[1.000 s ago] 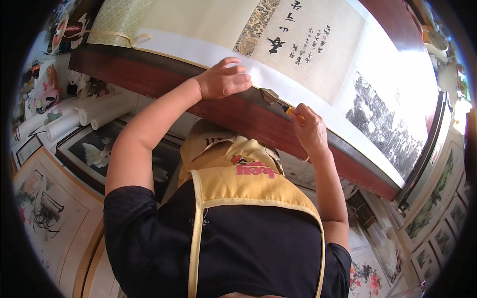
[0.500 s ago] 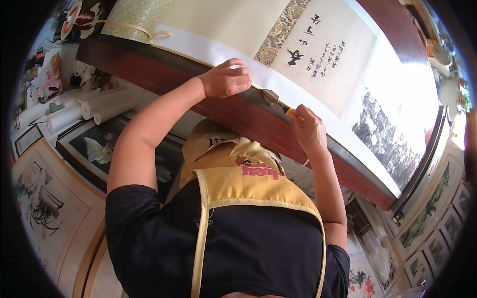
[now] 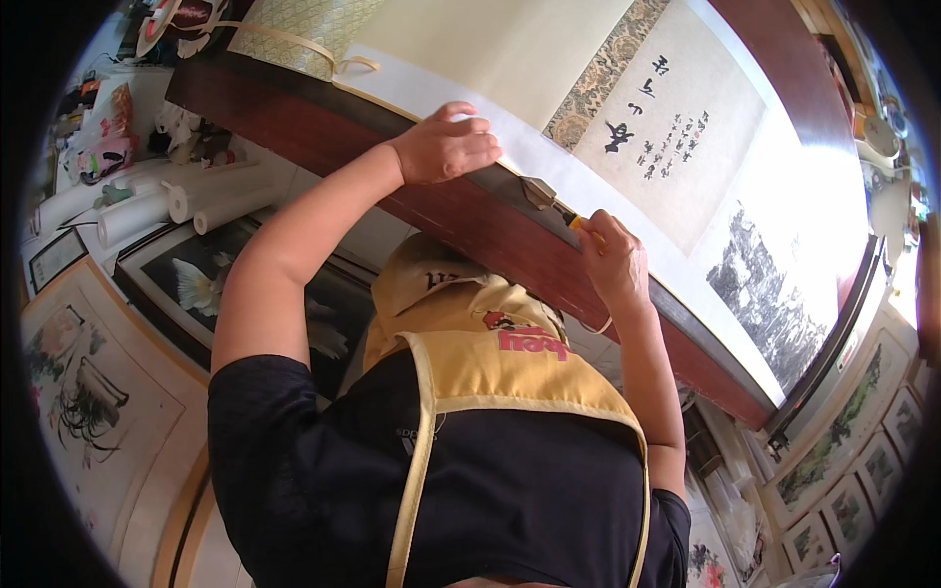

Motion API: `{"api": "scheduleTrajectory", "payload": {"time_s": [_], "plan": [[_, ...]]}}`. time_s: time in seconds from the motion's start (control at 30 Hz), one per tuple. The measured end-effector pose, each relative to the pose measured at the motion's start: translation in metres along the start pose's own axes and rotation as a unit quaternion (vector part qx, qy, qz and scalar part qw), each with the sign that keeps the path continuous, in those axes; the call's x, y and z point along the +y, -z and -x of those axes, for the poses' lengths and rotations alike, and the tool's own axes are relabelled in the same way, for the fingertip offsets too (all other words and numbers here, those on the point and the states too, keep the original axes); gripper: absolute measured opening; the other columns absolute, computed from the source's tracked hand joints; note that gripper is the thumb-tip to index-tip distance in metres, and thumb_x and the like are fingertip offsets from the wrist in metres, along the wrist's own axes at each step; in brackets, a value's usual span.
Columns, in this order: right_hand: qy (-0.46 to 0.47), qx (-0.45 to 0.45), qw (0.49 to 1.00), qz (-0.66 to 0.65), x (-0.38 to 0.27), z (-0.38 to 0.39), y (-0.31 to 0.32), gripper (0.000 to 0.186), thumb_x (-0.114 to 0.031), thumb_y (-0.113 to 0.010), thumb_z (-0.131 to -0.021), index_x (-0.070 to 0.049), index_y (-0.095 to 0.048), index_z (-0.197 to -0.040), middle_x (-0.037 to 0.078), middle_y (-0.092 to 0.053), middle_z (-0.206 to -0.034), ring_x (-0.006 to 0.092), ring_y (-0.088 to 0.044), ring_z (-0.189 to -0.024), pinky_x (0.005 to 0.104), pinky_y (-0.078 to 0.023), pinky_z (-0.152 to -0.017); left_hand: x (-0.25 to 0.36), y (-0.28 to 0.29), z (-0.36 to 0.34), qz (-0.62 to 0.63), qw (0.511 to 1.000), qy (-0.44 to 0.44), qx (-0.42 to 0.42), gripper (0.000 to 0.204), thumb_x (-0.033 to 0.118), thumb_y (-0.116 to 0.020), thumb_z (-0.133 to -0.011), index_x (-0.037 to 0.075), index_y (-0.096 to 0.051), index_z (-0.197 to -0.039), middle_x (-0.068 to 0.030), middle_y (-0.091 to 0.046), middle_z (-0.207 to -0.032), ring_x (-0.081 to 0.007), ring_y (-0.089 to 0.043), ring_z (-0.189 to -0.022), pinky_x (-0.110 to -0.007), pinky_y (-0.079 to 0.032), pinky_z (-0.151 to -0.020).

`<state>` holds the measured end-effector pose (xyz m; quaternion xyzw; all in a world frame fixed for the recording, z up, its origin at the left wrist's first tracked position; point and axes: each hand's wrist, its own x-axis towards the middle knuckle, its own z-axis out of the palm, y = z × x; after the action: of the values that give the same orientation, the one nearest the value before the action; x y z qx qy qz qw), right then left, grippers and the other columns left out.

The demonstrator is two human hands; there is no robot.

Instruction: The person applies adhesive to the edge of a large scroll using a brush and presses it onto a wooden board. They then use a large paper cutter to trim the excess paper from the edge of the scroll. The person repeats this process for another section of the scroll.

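A long hanging scroll (image 3: 470, 83) with pale paper borders, a patterned brocade band (image 3: 598, 73) and black brush calligraphy (image 3: 627, 137) lies along the table. At its near edge my left hand (image 3: 449, 147) is closed, fingers curled on the scroll's border; the thumb's tip is hidden. To the right, my right hand (image 3: 616, 257) grips a yellow-handled tool (image 3: 539, 193) with a broad, spade-shaped metal head. That head points left and rests at the scroll's near edge, a short way from my left fingers.
The dark red table (image 3: 451, 230) slopes across in front of me. Its left end carries the scroll's rolled brocade part (image 3: 294, 34) with a tie ribbon (image 3: 363, 65). Below at left are white paper rolls (image 3: 230, 201) and framed pictures (image 3: 108, 372); more pictures (image 3: 843, 500) stand at right.
The view has turned slightly, so the scroll sits further right in it. Both hands have shifted a little left along the scroll's edge, keeping their holds.
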<state>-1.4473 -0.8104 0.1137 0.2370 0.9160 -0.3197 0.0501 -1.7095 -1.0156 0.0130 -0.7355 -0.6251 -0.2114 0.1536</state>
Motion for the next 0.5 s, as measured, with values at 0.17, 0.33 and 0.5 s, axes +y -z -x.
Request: {"api": "scheduleTrajectory", "payload": {"time_s": [0.17,0.33,0.5], "plan": [[0.005,0.002,1.0,-0.006,-0.011,-0.007,-0.004,0.01,-0.018,-0.069,-0.095,-0.009,-0.064,-0.095,0.011,-0.071,-0.09,0.0352,-0.07,-0.079,0.044,-0.055,-0.067,-0.005,0.005,0.009,0.003,0.999,-0.013,-0.038,0.022,0.014,-0.065,-0.089,0.017,-0.073,-0.109,0.0086,-0.067,-0.108,-0.0108,-0.056,-0.113,-0.04,-0.034,-0.112],[0.016,0.0,1.0,0.006,-0.021,-0.016,-0.009,0.01,-0.018,-0.069,-0.094,-0.009,-0.063,-0.095,0.012,-0.071,-0.091,0.0372,-0.069,-0.08,0.0451,-0.054,-0.068,-0.021,0.014,0.021,0.0,1.0,-0.002,0.002,0.024,0.012,-0.064,-0.089,0.017,-0.073,-0.11,0.0085,-0.067,-0.11,-0.0113,-0.057,-0.113,-0.04,-0.035,-0.112],[0.019,0.005,1.0,-0.006,-0.034,-0.027,-0.02,0.012,-0.019,-0.07,-0.094,-0.009,-0.063,-0.094,0.011,-0.07,-0.09,0.0373,-0.069,-0.08,0.0457,-0.054,-0.068,-0.025,0.013,0.033,-0.02,0.999,-0.017,-0.035,0.025,0.012,-0.064,-0.089,0.018,-0.072,-0.112,0.0095,-0.066,-0.113,-0.0105,-0.056,-0.116,-0.039,-0.033,-0.113]]}}
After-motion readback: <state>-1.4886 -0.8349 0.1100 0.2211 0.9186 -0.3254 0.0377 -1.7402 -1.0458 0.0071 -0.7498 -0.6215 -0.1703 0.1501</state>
